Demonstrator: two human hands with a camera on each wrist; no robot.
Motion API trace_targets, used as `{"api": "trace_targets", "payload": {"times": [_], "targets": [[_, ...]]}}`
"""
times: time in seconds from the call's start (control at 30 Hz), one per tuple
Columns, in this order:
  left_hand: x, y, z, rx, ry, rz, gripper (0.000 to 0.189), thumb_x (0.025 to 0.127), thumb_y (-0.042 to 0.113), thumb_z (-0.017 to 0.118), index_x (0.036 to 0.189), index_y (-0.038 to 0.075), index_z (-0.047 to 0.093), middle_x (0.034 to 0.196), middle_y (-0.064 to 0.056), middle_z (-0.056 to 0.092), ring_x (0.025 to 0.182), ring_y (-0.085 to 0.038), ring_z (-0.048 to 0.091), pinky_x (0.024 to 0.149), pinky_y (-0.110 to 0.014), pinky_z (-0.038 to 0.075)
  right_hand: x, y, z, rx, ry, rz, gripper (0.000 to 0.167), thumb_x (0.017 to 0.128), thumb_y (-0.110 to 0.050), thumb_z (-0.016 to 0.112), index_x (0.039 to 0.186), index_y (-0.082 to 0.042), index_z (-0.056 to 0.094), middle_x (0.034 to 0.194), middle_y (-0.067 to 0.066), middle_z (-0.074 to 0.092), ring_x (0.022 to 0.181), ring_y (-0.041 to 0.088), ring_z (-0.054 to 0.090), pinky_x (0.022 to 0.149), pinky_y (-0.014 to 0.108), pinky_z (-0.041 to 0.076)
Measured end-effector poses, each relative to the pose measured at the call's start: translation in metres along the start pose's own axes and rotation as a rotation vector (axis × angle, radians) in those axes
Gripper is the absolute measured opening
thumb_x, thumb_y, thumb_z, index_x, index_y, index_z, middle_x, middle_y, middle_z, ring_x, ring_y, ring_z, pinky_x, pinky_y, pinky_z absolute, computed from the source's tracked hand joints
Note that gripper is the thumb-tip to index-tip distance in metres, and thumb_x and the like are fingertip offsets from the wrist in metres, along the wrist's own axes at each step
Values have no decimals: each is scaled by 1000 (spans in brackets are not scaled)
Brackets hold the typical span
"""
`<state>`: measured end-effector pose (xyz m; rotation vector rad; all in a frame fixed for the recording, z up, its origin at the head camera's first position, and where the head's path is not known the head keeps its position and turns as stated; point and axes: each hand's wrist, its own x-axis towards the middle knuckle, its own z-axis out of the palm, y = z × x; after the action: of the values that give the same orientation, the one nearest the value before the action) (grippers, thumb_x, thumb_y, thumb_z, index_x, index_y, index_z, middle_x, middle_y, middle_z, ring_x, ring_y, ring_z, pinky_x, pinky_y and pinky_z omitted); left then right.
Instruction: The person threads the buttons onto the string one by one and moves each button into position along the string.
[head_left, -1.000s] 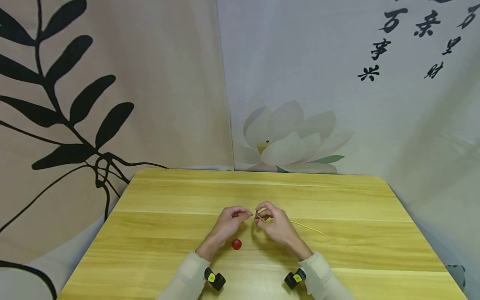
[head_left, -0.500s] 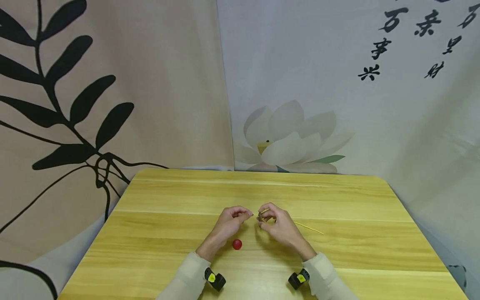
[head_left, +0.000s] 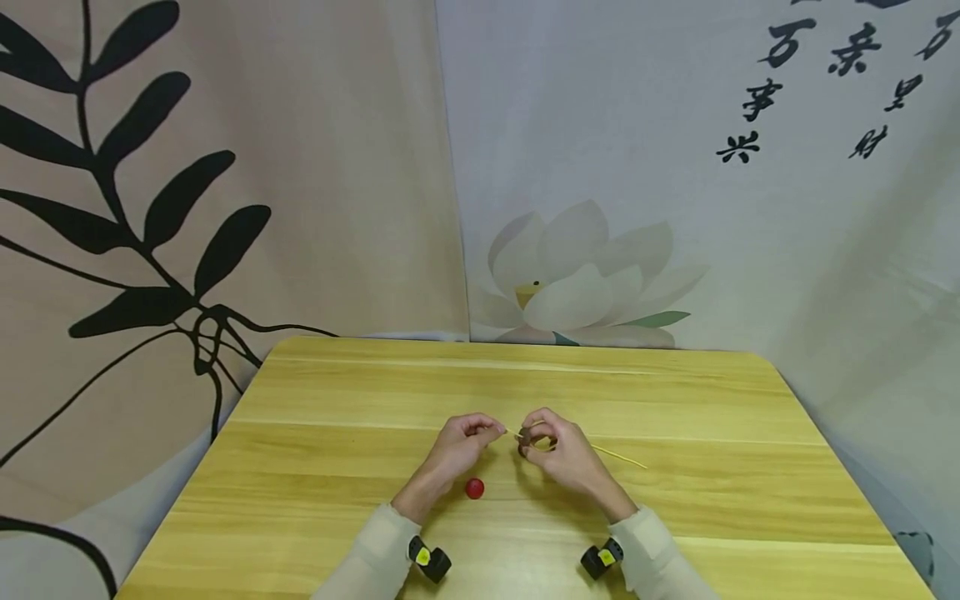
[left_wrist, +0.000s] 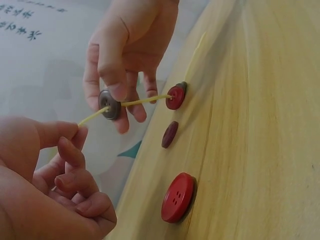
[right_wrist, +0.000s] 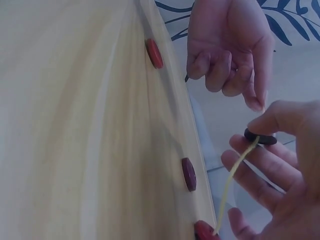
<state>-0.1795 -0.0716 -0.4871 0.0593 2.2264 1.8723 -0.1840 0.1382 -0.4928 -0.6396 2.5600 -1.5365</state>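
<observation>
Thumb and fingertips of my left hand (head_left: 467,443) pinch one end of a yellow cord (left_wrist: 142,102). My right hand (head_left: 557,450) pinches a dark grey-brown button (left_wrist: 109,104) by its edge, and the cord runs through a hole in it. Farther along the cord, a red button (left_wrist: 175,98) is strung, with a small dark piece (left_wrist: 182,86) right behind it. A maroon button (left_wrist: 170,134) and a large red four-hole button (left_wrist: 178,198) lie on the table below the hands. In the head view, that large red button (head_left: 475,488) sits near the left wrist.
The wooden table (head_left: 360,392) extends to both sides of the hands. The cord's loose tail (head_left: 618,457) trails right of the right hand. Printed cloths hang behind the far edge. Each wrist wears a small black camera (head_left: 430,559).
My right hand has shifted slightly right with the dark button, away from the left hand. A short stretch of yellow cord now shows between them. The left hand has stayed nearly still.
</observation>
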Motion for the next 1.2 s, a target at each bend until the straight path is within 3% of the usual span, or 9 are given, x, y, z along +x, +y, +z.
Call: {"api": "trace_targets", "payload": {"times": [0.13, 0.3, 0.7, 0.93, 1.2], "targets": [[-1, 0, -2, 9, -8, 3, 28, 96, 27, 65, 106, 1, 71, 82, -8, 58, 70, -16, 46, 61, -25, 37, -2, 2, -3, -7, 1, 26, 25, 88, -6, 71, 109, -14, 60, 103, 5, 76, 97, 18, 64, 80, 35, 48], [-2, 1, -4, 12, -14, -3, 28, 96, 27, 65, 106, 1, 71, 86, -12, 59, 72, -17, 47, 62, -26, 37, -3, 4, -8, 3, -8, 21, 25, 88, -5, 70, 109, -12, 61, 104, 5, 76, 100, 21, 65, 81, 33, 51], [-2, 2, -5, 28, -25, 5, 28, 96, 27, 65, 106, 1, 71, 87, -12, 60, 70, -14, 45, 61, -25, 36, -4, 11, -11, -30, -4, -8, 24, 87, -9, 74, 108, -15, 64, 99, -3, 71, 98, 24, 64, 80, 36, 52], [-2, 3, -6, 39, -22, -7, 27, 96, 27, 65, 106, 3, 72, 89, -13, 60, 72, -14, 45, 62, -25, 36, -4, 14, -13, -10, -11, -16, 24, 87, -6, 73, 108, -14, 64, 102, 0, 69, 100, 29, 63, 88, 50, 52], [-3, 4, -6, 43, -15, 8, 28, 95, 28, 66, 106, 3, 72, 93, -10, 62, 78, -16, 48, 66, -27, 38, -5, 20, -17, 5, -18, 8, 25, 88, -4, 73, 109, -13, 63, 106, 2, 68, 107, 31, 64, 92, 50, 51]]}}
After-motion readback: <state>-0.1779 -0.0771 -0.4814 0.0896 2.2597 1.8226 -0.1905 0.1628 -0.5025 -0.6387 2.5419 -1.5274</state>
